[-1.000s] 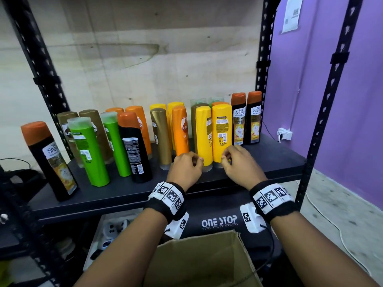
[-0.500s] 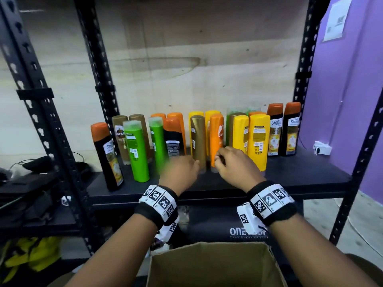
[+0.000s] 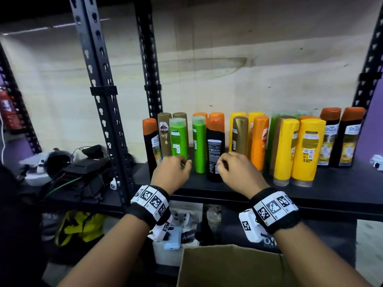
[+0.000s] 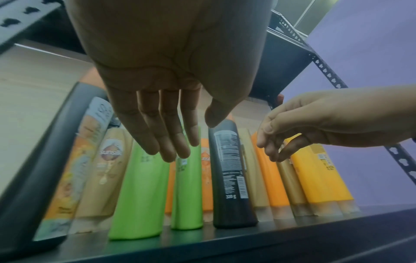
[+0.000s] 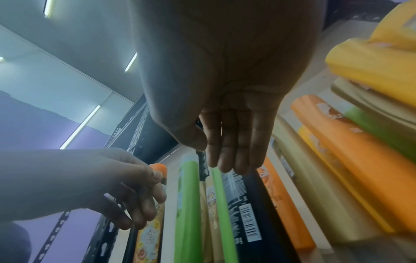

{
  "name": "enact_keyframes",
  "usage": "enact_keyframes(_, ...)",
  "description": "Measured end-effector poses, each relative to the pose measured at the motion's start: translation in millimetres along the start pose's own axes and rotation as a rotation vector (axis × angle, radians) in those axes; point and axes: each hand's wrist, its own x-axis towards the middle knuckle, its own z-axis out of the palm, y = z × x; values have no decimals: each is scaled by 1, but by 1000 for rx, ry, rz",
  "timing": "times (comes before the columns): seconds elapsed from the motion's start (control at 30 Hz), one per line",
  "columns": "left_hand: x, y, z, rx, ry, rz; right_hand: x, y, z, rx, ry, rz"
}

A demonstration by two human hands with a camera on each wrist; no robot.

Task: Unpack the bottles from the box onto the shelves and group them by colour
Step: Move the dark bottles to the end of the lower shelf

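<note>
Both hands hover in front of a row of bottles standing upright on a black shelf, and neither holds anything. The left hand sits just in front of the two green bottles, the left one and the right one; the left wrist view shows its fingers straight and close together, thumb apart, their tips over the green bottles, though whether they touch cannot be told. The right hand is just in front of a black bottle with an orange cap and its back label facing out; its fingers are loosely extended and lie together. At the far left end of the row stands another black bottle with an orange cap, with brown bottles behind the green ones. To the right come a gold bottle, an orange bottle, then two yellow bottles near the front edge, and two more black bottles at the far right end. The colours are mixed rather than grouped. The open cardboard box sits below, nearest the person, between the forearms; its inside is not in sight.
</note>
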Motion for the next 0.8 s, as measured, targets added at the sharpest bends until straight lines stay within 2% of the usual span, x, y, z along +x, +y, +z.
enact_keyframes(0.17,1,-28,-17,-24,54,-44,9,-15,10,47,72,-39)
enact_keyframes(0.37,9,-56,-21,-189,293,-109,20,-20,20,90,415,5)
enact_keyframes(0.47,16,-64,-18,-242,345,-156,30,-16,28,147,506,37)
enact_keyframes(0.6,30,-71,-10,-323,277,-235,43,-5,40,202,536,95)
enact_keyframes(0.8,52,-81,5,-433,255,-285,59,9,55,345,392,249)
